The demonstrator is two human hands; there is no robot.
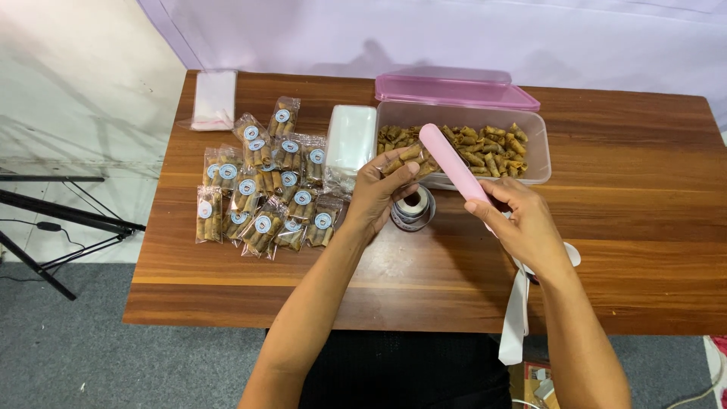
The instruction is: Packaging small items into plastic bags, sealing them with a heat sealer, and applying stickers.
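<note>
Both hands work above the tabletop (pixel 621 227): the left hand (pixel 379 198) pinches a small clear packet of brown rolls (pixel 401 159), the right hand (pixel 522 223) grips a long pink bar-shaped tool (pixel 452 163) angled against the packet's end. If the packet tilts, rolls could spill (its mouth looks unsealed). Finished packets (pixel 265 189), each with a round white-and-blue sticker, lie at left; a clear tub (pixel 530 151) with a pink lid holds loose rolls behind.

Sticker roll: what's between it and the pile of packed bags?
Head view: only the left hand and wrist, holding a small snack bag, cross between sticker roll and packed bags.
</note>
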